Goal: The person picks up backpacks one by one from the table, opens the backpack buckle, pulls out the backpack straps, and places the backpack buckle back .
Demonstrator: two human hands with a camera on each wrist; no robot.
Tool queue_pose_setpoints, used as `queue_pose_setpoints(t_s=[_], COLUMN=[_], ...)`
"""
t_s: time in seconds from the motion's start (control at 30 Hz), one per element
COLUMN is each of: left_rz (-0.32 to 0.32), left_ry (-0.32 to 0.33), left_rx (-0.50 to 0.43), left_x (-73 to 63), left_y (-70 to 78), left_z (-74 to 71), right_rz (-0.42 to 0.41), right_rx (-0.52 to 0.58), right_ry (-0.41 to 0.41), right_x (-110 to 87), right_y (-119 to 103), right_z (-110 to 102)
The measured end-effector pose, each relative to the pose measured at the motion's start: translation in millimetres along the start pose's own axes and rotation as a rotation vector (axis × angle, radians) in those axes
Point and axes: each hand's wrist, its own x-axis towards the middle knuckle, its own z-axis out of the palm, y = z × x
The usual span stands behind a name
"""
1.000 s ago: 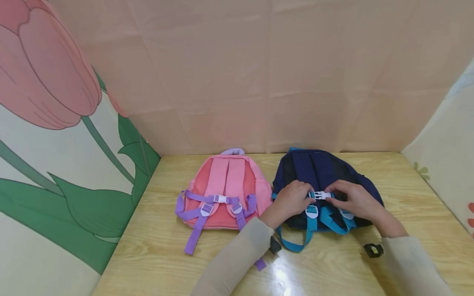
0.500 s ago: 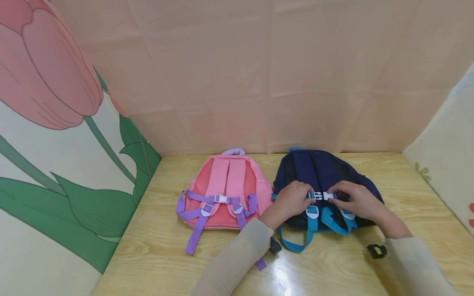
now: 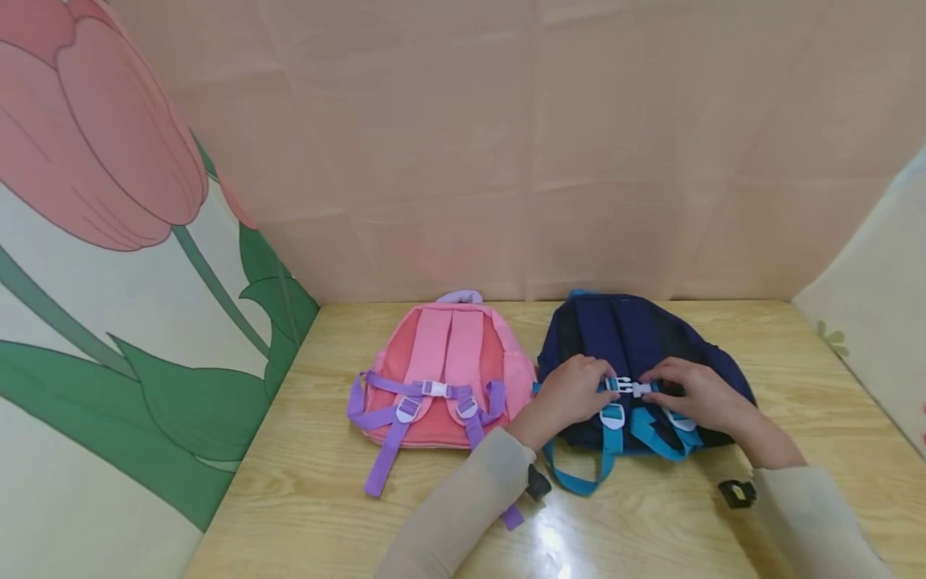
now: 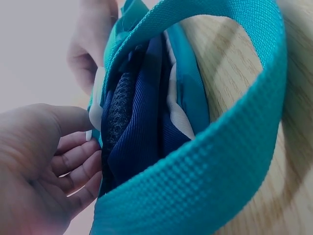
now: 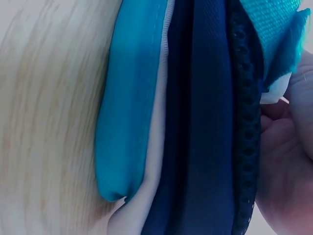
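Note:
A navy backpack (image 3: 637, 330) with turquoise straps lies on the table, its strap side up. Across it a white side-release buckle is in two halves. My left hand (image 3: 575, 390) pinches the pronged half (image 3: 624, 385) between thumb and fingers. The socket half (image 3: 641, 389) is in the fingertips of my right hand (image 3: 700, 392), its mouth right at the prong tips and slightly lower. In the left wrist view, a turquoise strap loop (image 4: 195, 181) crosses in front of the bag. The right wrist view shows the bag's side, with my curled fingers partly hidden behind it.
Left of the navy bag lies a pink backpack (image 3: 432, 338) with purple straps, its white buckle (image 3: 436, 389) fastened. A purple strap end pokes out below my left forearm. Behind the wooden table (image 3: 289, 482) hangs a plain pinkish-brown sheet.
The buckle halves, which touched a second ago, came apart to a small gap; now the socket half is back close to the prongs and slightly tilted. Both hands keep their holds.

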Motion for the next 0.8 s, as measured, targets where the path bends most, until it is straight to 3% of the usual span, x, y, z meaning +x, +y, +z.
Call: queue_pose_setpoints(t_s=[0.47,0.8], left_rz=[0.015,0.019], left_ry=[-0.006,-0.007], left_rx=[0.008,0.018], left_x=[1.3,1.0], left_y=[0.2,1.2], left_z=[0.4,-0.9], right_rz=[0.039,-0.074], right_rx=[-0.009,0.047], right_ry=[-0.090,0.058], right_x=[6.8,5.8], right_y=[-2.1,-14.7], right_z=[-0.5,-3.0])
